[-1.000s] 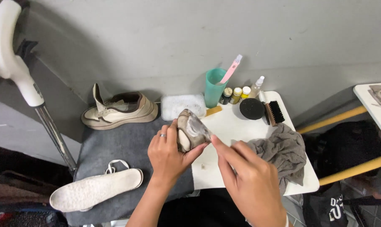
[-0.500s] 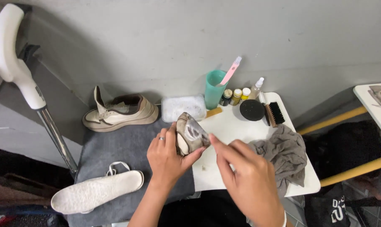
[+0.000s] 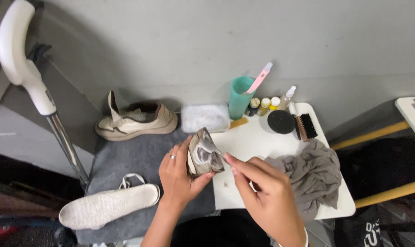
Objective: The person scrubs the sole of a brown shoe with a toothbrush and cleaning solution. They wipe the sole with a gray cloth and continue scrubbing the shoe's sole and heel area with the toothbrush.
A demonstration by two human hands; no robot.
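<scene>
My left hand [image 3: 180, 176], with a ring on one finger, grips a beige and grey shoe [image 3: 204, 153] held toe-up above the table's near edge. My right hand [image 3: 262, 190] pinches a small thin tool whose tip touches the shoe's side. The tool itself is mostly hidden by my fingers. A second beige shoe [image 3: 136, 121] stands on the grey mat [image 3: 125, 160] at the back left. A white insole [image 3: 107, 208] and a coil of white lace [image 3: 132, 179] lie on the mat near my left forearm.
On the white table [image 3: 258, 137]: a crumpled grey cloth [image 3: 315, 176], a teal cup [image 3: 240, 96] with a pink brush, several small bottles [image 3: 267, 105], a black round tin [image 3: 280, 121], a black brush [image 3: 306, 126], a clear tray [image 3: 205, 117]. A crutch [image 3: 38, 91] leans at left.
My hands and the shoe have shifted only slightly. My right hand's fingers keep working at the shoe's side.
</scene>
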